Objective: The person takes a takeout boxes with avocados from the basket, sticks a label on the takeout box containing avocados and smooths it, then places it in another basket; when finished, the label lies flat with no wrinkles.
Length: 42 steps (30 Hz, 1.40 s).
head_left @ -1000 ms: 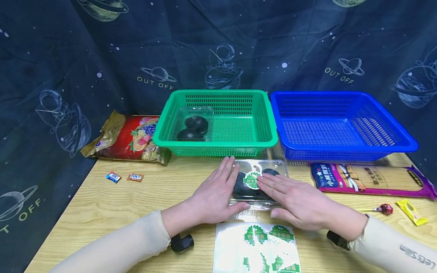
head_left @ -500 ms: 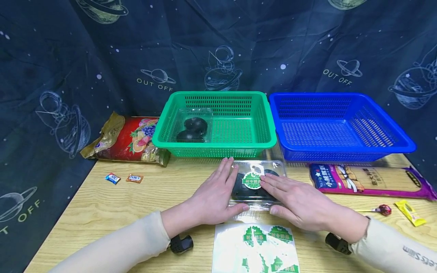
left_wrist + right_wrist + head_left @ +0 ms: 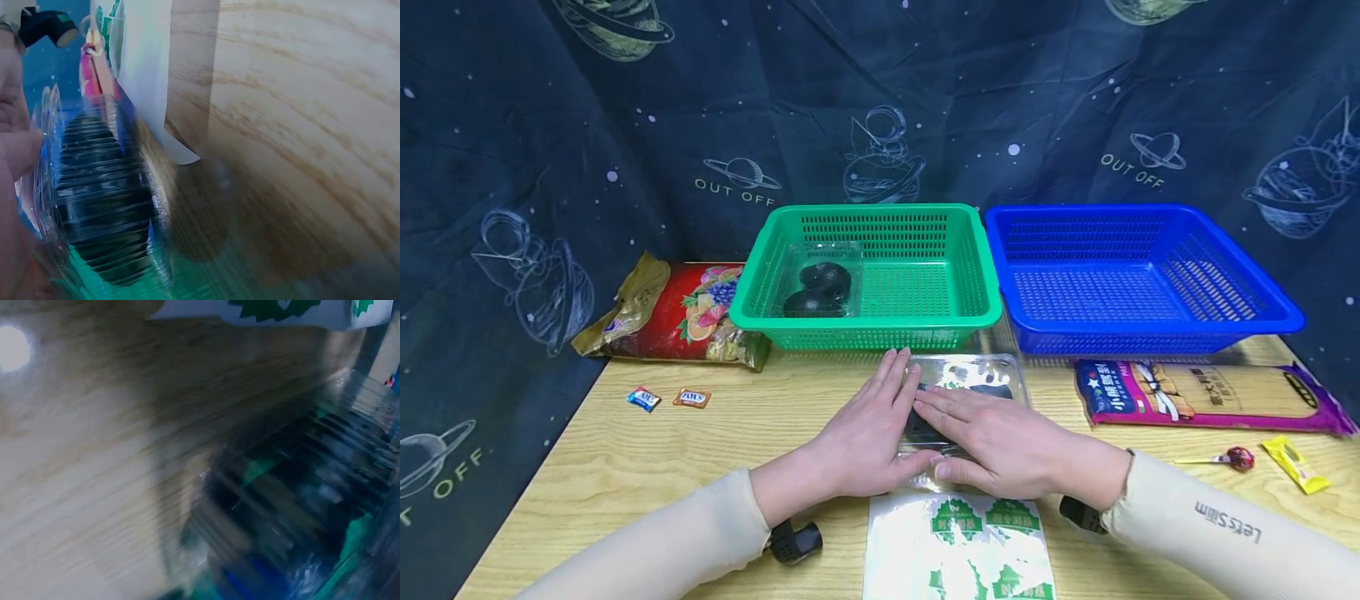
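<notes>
A clear plastic clamshell box [image 3: 1003,371] with dark, rounded produce [image 3: 995,391] inside lies on the table before me. My left hand [image 3: 867,440] rests along its left side, fingers straight and pointing away. Flat across the lid lies my right hand [image 3: 1003,442], its straight fingers reaching to the left fingers and hiding the sticker on top. The two thumbs nearly meet at the near edge. The left wrist view shows the box's ribbed side [image 3: 103,200] with dark shapes behind it. A sheet of green round stickers [image 3: 895,542] lies just in front of the box.
A green basket [image 3: 865,333] behind holds a similar clear box [image 3: 847,248]; a blue basket [image 3: 1150,342] stands beside it. Left are a red-gold bag [image 3: 655,321] and two small wrapped candies [image 3: 692,397]. Right are a spaghetti pack [image 3: 1217,396], a lollipop [image 3: 1240,458] and a yellow wrapper [image 3: 1295,465].
My right hand has slid left across the lid, over the round sticker that showed before, up to the left fingers. The left hand has stayed at the box's left side.
</notes>
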Each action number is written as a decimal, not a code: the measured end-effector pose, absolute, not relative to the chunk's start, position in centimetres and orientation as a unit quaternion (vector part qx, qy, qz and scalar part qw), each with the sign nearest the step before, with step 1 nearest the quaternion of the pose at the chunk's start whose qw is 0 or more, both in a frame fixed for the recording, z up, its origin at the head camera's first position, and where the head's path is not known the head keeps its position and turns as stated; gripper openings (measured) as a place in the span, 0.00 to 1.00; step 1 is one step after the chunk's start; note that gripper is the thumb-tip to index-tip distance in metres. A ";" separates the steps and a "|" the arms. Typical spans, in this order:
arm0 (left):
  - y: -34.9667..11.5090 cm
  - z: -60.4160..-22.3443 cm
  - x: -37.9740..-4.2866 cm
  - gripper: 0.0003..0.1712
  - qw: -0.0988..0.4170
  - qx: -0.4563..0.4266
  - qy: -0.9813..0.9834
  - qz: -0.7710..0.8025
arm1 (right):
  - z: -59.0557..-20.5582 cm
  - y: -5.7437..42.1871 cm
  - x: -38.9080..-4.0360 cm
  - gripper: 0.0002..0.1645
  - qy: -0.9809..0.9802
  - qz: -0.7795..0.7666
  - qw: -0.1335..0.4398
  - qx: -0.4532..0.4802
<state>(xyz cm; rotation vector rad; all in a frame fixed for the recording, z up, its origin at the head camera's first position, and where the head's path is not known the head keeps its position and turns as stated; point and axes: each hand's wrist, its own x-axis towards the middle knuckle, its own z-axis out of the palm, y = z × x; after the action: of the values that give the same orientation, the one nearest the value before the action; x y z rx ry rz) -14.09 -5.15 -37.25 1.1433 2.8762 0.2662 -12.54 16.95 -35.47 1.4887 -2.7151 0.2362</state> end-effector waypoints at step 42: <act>-5.1 -37.3 -14.1 0.57 0.012 0.365 0.927 0.087 | -35.8 16.7 -10.4 0.45 -0.897 0.068 0.045 0.434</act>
<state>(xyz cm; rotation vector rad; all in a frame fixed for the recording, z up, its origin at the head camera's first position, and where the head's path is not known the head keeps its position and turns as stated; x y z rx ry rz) -14.09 -5.10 -37.33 1.1373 2.8902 0.2728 -10.37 16.74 -35.80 1.3254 -2.7399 0.2081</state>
